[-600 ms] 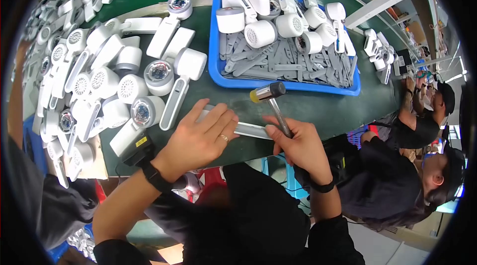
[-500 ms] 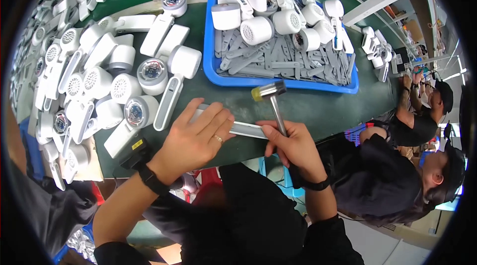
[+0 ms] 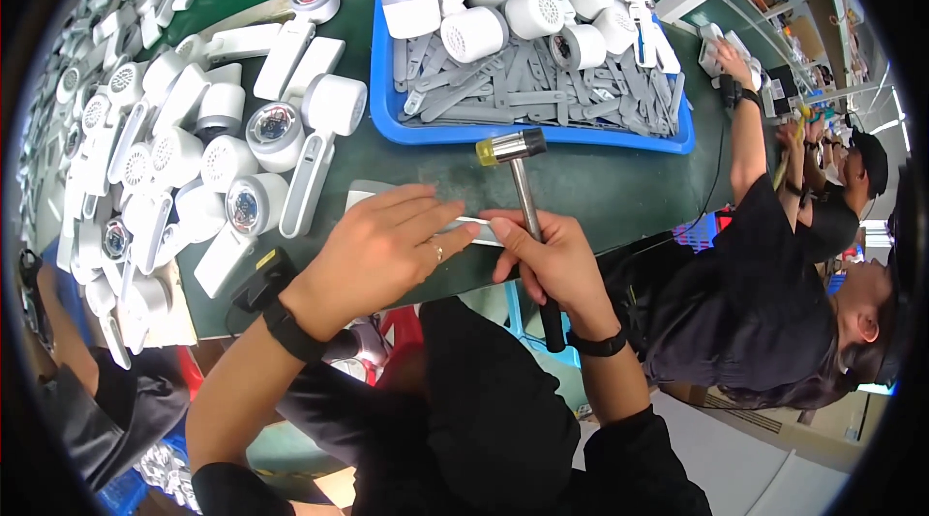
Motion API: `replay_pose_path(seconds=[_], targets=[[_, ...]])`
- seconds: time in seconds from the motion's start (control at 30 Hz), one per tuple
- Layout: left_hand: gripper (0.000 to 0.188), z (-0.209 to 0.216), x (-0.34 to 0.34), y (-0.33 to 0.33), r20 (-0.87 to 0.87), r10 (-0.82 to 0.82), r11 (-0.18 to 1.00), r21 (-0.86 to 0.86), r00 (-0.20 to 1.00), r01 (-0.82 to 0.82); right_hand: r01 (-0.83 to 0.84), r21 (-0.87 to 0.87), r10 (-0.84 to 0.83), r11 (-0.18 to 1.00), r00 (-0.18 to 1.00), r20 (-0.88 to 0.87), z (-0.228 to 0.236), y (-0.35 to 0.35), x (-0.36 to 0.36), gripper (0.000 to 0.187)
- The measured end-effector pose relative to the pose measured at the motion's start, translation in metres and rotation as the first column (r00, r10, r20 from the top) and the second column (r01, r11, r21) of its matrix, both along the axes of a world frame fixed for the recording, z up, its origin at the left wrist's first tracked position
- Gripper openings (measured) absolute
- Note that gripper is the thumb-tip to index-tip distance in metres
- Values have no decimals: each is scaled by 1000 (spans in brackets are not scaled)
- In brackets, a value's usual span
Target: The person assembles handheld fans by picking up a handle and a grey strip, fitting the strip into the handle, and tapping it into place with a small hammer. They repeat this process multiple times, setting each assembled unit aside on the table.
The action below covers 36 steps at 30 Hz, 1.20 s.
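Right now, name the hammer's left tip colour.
The hammer's left tip is yellow, shown in the head view.

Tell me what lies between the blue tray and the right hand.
In the head view, the head and upper shaft of the hammer held in the right hand show there, with green tabletop around them.

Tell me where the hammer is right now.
In the head view, the hammer is just right of centre, in the right hand, its head by the near edge of the blue tray.
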<state>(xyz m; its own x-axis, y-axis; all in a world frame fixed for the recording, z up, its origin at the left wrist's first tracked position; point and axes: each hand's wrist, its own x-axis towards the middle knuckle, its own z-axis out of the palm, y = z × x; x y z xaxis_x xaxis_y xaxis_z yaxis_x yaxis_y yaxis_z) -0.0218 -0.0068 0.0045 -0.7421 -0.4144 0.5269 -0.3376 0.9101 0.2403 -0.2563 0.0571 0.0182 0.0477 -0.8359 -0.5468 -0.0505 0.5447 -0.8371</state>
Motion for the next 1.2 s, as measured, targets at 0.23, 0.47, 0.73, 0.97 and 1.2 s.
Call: replay_pose_path(seconds=[0.23,0.47,0.73,0.97,1.2], targets=[[25,-2,0,-2,2,-36,999,32,999,36,78,-349,-106,934,993,-61,5,36,-10,47],[25,1,-3,-5,-10,-63,998,24,998,63,-108,-276,56,955,980,-192,47,87,-28,52],[22,6,-3,-5,-13,-64,996,65,998,64,-209,-287,110,935,939,-326,41,91,-15,53],[26,3,-2,-2,-10,-37,998,58,999,38,-143,-192,90,971,961,-261,40,94,-13,52],[77,14,-8,-4,-21,101,971,221,995,-94,-244,-261,124,934,906,-404,41,82,-6,52]])
